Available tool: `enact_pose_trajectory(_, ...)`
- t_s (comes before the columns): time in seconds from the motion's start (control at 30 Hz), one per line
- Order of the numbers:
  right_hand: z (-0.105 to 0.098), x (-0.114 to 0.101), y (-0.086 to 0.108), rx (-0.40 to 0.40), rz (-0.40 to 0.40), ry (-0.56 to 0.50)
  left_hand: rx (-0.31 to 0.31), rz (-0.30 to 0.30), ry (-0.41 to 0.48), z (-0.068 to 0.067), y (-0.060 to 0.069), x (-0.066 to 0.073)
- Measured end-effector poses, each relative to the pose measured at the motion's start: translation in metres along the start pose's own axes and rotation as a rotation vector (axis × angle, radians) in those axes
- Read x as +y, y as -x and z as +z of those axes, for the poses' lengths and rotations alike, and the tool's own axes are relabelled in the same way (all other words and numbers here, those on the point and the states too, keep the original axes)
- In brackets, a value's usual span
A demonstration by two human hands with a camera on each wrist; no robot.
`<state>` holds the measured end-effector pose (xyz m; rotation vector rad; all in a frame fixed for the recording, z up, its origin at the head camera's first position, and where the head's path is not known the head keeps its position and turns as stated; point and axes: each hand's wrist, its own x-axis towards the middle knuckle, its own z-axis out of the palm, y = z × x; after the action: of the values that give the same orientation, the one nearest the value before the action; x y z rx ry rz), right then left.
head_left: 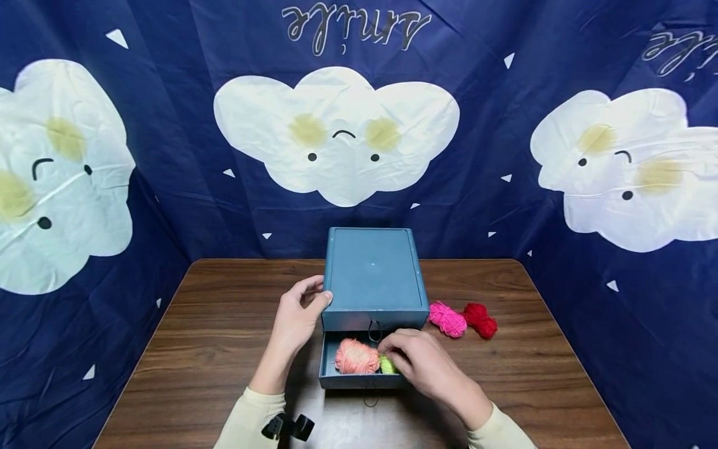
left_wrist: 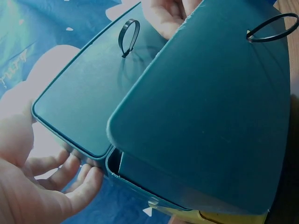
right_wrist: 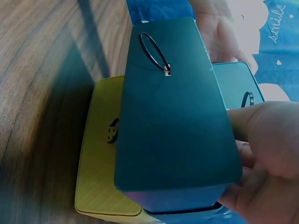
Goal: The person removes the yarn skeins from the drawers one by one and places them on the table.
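Observation:
A blue-green drawer box (head_left: 373, 268) stands on the table with one drawer (head_left: 359, 382) pulled out below its upper front. In that drawer lie a salmon-pink yarn skein (head_left: 356, 357) and, to its right, a yellow-green yarn skein (head_left: 387, 365). My left hand (head_left: 297, 310) grips the box's left side, thumb at the front corner; the left wrist view shows its fingers (left_wrist: 86, 186) against the side wall. My right hand (head_left: 423, 362) reaches over the drawer's right end and pinches the yellow-green skein, partly covering it. In the right wrist view the drawer front (right_wrist: 175, 130) hides those fingertips.
Right of the box, a hot-pink skein (head_left: 447, 320) and a dark red skein (head_left: 480, 321) lie on the wooden table (head_left: 224, 337). Below the pulled-out drawer is a yellow front (right_wrist: 105, 163). Black loop pulls (left_wrist: 129, 37) stick out from the drawers. Blue cloud-print cloth (head_left: 179, 206) surrounds the table.

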<state>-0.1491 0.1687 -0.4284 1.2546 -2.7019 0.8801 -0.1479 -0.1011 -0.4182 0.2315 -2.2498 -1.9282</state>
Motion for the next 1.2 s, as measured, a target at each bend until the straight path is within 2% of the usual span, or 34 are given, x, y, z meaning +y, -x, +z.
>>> enact_pose_trajectory(0.27, 0.002, -0.002, 0.010, 0.109, -0.083, -0.008, -0.003, 0.024, -0.016, -0.002, 0.005, -0.006)
enact_pose_trajectory(0.57, -0.011, 0.002, 0.013, 0.237, -0.168, -0.103, 0.016, 0.023, -0.015, 0.000, 0.004, -0.007)
enact_pose_trajectory(0.73, -0.021, 0.003, 0.014, 0.279, -0.150, -0.147, 0.022, 0.026, -0.030, 0.002, 0.002, -0.008)
enact_pose_trajectory(1.2, -0.045, 0.013, 0.024, 0.385, -0.053, -0.131, 0.016, 0.015, -0.032, 0.001, 0.003, -0.009)
